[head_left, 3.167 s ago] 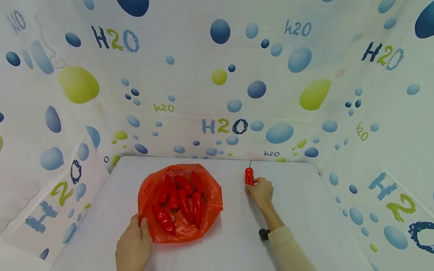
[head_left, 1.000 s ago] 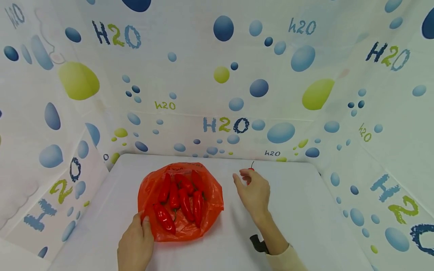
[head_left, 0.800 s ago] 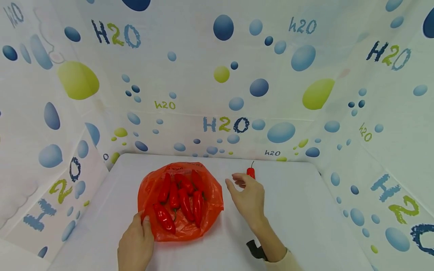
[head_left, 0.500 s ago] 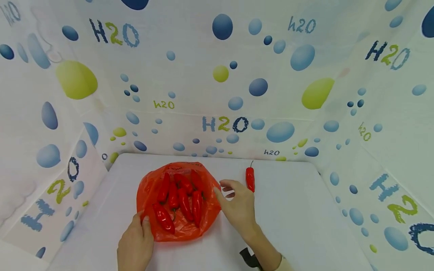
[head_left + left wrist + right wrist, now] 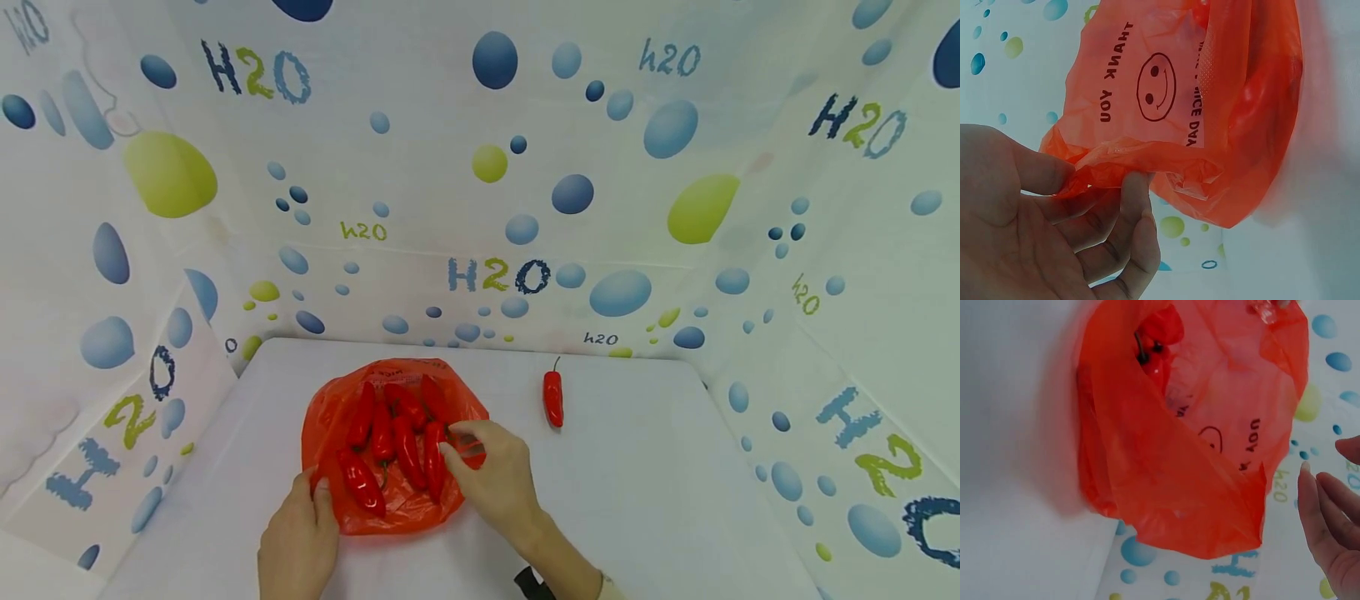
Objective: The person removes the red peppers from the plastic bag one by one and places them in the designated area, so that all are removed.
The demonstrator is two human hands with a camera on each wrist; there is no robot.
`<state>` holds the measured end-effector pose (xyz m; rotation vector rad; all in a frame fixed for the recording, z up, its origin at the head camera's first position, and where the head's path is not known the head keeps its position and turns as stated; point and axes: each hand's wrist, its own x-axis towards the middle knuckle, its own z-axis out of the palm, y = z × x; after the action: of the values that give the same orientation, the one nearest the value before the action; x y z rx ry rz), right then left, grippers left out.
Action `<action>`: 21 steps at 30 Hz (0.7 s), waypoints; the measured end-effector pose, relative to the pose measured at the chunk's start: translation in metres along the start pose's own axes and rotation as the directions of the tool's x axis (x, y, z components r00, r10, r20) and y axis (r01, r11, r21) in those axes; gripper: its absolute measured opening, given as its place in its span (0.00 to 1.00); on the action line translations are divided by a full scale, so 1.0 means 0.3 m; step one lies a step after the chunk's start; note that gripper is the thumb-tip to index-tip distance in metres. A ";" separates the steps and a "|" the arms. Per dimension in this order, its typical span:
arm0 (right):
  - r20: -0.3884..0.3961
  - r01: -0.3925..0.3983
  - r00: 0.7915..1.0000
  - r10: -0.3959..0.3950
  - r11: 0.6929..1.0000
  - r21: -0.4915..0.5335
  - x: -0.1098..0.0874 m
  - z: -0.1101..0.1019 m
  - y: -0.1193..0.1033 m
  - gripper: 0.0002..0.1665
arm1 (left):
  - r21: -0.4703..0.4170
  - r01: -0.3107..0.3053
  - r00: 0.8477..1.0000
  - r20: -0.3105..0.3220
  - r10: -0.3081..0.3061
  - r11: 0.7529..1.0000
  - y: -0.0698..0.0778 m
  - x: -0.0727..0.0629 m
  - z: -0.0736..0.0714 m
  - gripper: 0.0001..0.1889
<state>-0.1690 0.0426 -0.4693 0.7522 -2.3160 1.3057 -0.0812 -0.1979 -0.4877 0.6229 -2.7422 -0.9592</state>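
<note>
An orange-red plastic bag (image 5: pixel 408 515) stands with its mouth open on the white table and holds several red peppers (image 5: pixel 362 483). My left hand (image 5: pixel 300 537) grips its near left rim; in the left wrist view the thumb and fingers of the left hand (image 5: pixel 1041 219) pinch the gathered plastic. Over the bag's right rim hovers my right hand (image 5: pixel 498 479), thumb and fingers parted near the rightmost pepper. In the right wrist view, the fingers of the right hand (image 5: pixel 1332 531) hold nothing. A single red pepper (image 5: pixel 552 400) lies outside, at the back right.
The white table (image 5: pixel 637 475) ends at a curtain (image 5: pixel 420 167) printed with bubbles and "H2O", which encloses it at the back and sides. A dark band (image 5: pixel 532 583) sits at my right wrist.
My right hand has let go of the lone pepper, which stays lying on the table. It has moved left and towards me, to the bag's mouth. The left hand keeps its grip.
</note>
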 end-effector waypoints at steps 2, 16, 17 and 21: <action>0.022 0.001 1.000 -0.001 1.000 0.007 -0.005 0.012 -0.003 0.15 | -0.002 0.001 1.000 0.004 -0.001 1.000 -0.001 0.001 0.001 0.25; 0.098 -0.065 0.993 0.072 0.995 -0.070 -0.026 0.107 0.058 0.14 | -0.002 0.029 0.999 0.035 -0.029 1.000 -0.003 0.008 0.004 0.26; 0.102 -0.070 0.992 0.079 0.994 -0.086 -0.028 0.115 0.066 0.14 | -0.001 0.030 0.999 0.036 -0.030 1.000 -0.004 0.009 0.005 0.26; 0.135 -0.107 0.982 0.131 0.980 -0.170 -0.037 0.145 0.097 0.16 | -0.001 0.032 0.999 0.042 -0.032 0.999 -0.007 0.010 0.009 0.26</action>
<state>-0.1808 0.0202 -0.5163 0.6857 -2.5836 1.1250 -0.0840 -0.1994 -0.4911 0.6561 -2.7758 -0.9920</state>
